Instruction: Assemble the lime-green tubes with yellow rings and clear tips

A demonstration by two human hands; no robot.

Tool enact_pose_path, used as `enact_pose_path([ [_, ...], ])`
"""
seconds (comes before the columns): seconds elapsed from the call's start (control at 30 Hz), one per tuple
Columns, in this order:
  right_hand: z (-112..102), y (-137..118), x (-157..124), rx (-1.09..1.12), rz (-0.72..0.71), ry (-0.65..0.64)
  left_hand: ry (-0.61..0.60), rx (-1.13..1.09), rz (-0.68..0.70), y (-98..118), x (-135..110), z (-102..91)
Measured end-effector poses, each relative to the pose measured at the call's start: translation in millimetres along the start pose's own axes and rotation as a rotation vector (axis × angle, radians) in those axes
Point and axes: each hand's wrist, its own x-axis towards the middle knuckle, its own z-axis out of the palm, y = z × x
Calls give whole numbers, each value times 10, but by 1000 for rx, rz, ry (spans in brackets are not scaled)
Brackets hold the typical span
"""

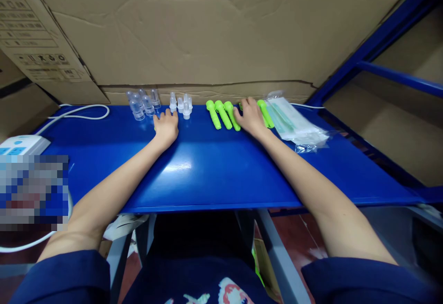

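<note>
My left hand [166, 128] rests palm down on the blue table, its fingers slightly apart and pointing forward. A tiny bit of green shows at its left edge; what lies beneath the palm is hidden. Just beyond it stand several clear plastic tubes [137, 109] and, to their right, several small clear pieces with white collars [187, 110]. My right hand [252, 116] lies with spread fingers over a row of bright green plastic handles with round heads [223, 114], covering part of the row. Another green handle [266, 114] shows to the right of that hand.
Clear bags with pale green and white contents [294, 122] lie right of the green handles. A white power strip [24, 145] with a cable sits at the left. Cardboard [221, 36] walls the back, and a blue metal frame [398, 78] stands at the right.
</note>
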Motion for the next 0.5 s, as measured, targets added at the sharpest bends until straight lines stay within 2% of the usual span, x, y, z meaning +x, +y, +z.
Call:
enact_pose_path([
  [0.17, -19, -156, -25, 34, -19, -168, 83, -1, 57, 43, -4, -11],
  [0.33, -36, -161, -34, 24, 27, -252, -38, 66, 39, 129, -38, -172],
  [0.5, 28, -103, -18, 83, 17, -252, -50, 33, 93, 160, -22, -216],
])
